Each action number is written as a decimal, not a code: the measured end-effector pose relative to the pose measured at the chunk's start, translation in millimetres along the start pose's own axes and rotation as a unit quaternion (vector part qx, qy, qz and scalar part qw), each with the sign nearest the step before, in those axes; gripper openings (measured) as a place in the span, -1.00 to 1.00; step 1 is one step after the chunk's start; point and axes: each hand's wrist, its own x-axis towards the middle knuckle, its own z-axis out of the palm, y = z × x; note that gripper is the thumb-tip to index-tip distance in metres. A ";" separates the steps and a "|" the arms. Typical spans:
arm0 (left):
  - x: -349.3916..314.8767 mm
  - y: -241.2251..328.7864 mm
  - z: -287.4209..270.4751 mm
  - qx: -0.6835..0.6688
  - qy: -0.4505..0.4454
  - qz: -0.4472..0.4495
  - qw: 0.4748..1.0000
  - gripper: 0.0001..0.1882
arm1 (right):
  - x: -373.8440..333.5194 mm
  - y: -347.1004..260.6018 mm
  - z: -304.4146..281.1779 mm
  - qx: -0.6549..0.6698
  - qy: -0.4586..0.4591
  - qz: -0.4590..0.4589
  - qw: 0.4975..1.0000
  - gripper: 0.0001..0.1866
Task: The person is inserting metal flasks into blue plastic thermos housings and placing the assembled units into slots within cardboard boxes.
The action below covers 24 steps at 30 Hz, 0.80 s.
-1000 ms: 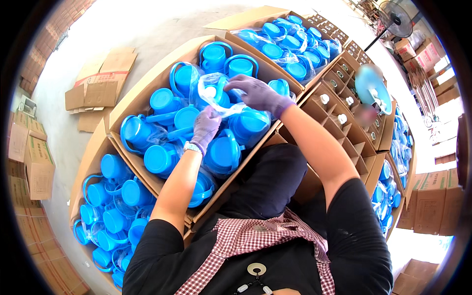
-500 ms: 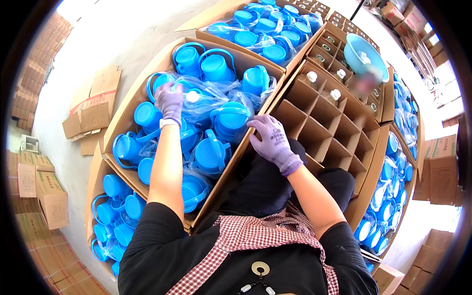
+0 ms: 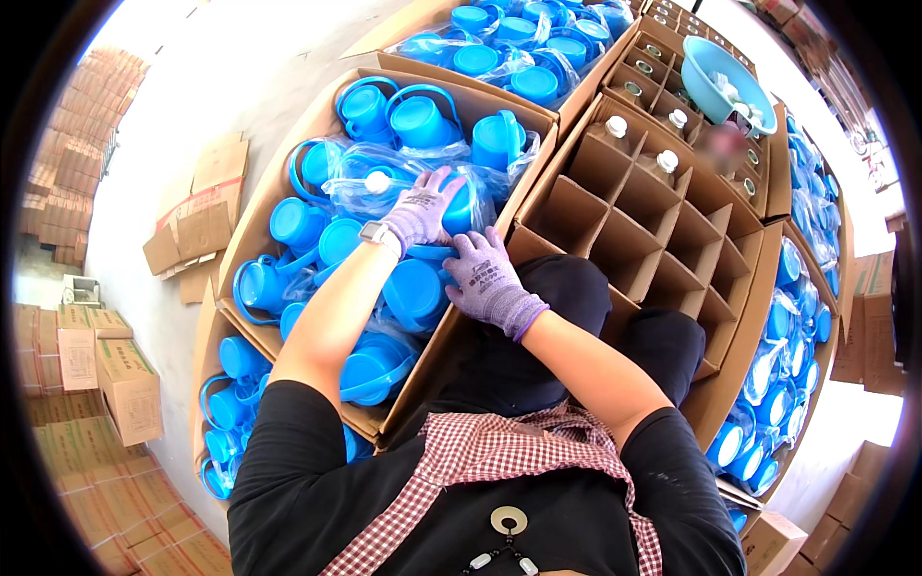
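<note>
My left hand (image 3: 423,211), in a purple knit glove, lies over the left side of a blue lidded pail (image 3: 465,206) in an open carton, fingers spread. Close below it, my right hand (image 3: 492,280), gloved alike, reaches over the carton's rim with its fingers apart, touching the pail's blue handle (image 3: 432,252). Parts of this pail are hidden under my fingers. Left of my left hand, a clear plastic bottle with a white cap (image 3: 377,181) lies in clear film among several more blue pails (image 3: 420,122).
At my right stands a carton with cardboard dividers (image 3: 624,235); several white-capped bottles (image 3: 666,163) sit in its far cells. A light blue basin (image 3: 727,82) rests beyond. More cartons of blue pails (image 3: 533,84) surround me. Flattened cardboard (image 3: 197,206) lies on the floor at left.
My left hand has moved right, from the bottle's far left onto the blue pail. My right hand has left the carton's edge and come down-left to the same pail.
</note>
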 end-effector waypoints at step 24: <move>-27.3 -92.8 3.1 0.016 0.125 -0.250 0.960 0.09 | 39.2 23.5 5.8 0.022 0.168 0.101 0.980 -0.34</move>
